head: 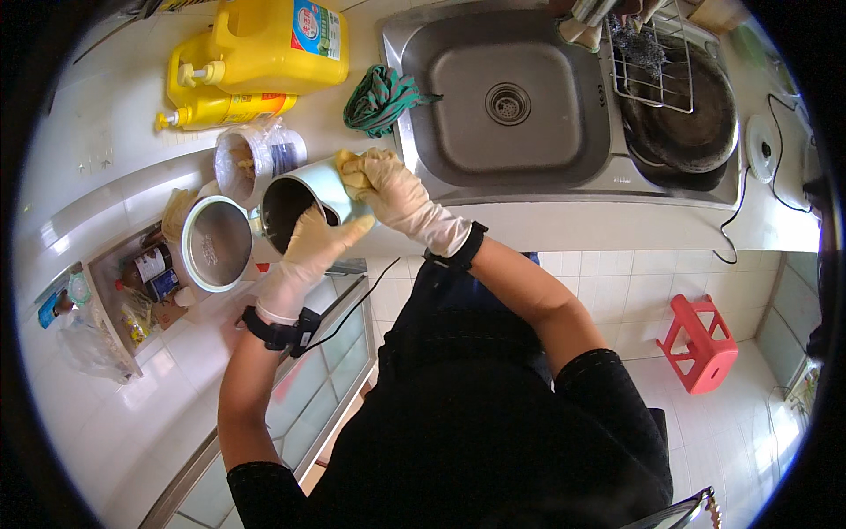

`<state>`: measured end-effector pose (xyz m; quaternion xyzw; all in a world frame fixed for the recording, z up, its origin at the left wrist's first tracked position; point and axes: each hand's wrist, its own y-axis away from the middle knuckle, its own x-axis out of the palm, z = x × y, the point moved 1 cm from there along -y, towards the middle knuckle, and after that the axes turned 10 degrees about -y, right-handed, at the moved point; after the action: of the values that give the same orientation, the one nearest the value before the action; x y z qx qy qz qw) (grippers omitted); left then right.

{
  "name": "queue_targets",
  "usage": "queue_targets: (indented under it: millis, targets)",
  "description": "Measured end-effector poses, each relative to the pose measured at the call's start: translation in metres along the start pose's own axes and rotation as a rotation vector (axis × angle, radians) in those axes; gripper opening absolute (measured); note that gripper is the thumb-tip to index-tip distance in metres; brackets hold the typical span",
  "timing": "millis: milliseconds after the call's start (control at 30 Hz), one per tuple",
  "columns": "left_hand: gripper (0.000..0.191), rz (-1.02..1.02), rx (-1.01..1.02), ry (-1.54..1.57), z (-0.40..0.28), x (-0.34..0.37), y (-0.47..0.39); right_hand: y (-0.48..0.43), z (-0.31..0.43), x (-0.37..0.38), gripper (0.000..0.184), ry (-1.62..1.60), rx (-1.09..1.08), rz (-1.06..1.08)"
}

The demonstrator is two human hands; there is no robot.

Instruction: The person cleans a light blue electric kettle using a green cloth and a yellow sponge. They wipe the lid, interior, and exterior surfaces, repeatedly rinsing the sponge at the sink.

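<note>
A pale mint cylindrical vessel with a dark metal inside (317,182) lies tilted over the counter, its mouth facing the lower left. My left hand (310,248), in a thin translucent glove, grips its rim, fingers in at the mouth and thumb along the outside. A yellow cloth (352,173) is pressed against the vessel's outer wall by my right hand (396,192), gloved the same way. Beside the mouth is a round lid (218,243) with a mint rim and grey metal inner face; it seems joined by a hinge. The vessel's far base is partly hidden by my right hand.
Behind are yellow detergent jugs (277,46), a yellow pump bottle (228,111), a plastic-wrapped tub (254,162) and a green striped cloth (383,99). A steel sink (505,152) is right, with a wire rack (651,56) over dark pans (687,125). A box (109,291) of packets stands left.
</note>
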<state>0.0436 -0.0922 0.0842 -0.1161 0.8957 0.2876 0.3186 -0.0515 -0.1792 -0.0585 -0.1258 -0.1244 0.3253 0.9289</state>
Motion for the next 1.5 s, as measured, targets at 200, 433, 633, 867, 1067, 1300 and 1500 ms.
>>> queue_targets:
  millis: [200, 433, 633, 867, 1067, 1300, 1500]
  targets:
    - [0.029, -0.013, 0.016, -0.295, 0.026, 0.001, 0.003, 0.01, -0.016, 0.018, 0.019, -1.088, 0.553, -0.092]
    - [0.023, 0.048, -0.046, -0.406, 0.016, -0.006, 0.004, -0.004, -0.001, 0.024, 0.016, -0.667, 0.467, -0.065]
    - [0.028, 0.074, -0.096, -0.273, 0.021, -0.004, 0.004, 0.003, -0.006, 0.016, 0.015, -0.681, 0.609, -0.054]
    - [0.025, 0.19, -0.133, -0.363, 0.022, -0.007, 0.002, 0.01, -0.016, 0.021, 0.029, -1.146, 0.528, -0.025]
    - [0.027, 0.058, 0.014, -0.256, 0.014, -0.007, 0.003, 0.006, -0.009, 0.013, 0.017, -0.452, 0.13, 0.21]
    - [0.027, 0.034, 0.04, -0.282, 0.02, -0.007, 0.002, 0.018, -0.024, 0.016, 0.008, -1.271, 0.772, -0.256]
    - [0.031, 0.123, -0.114, -0.376, 0.018, -0.007, 0.004, 0.014, -0.003, 0.012, 0.022, 0.045, 0.183, -0.037]
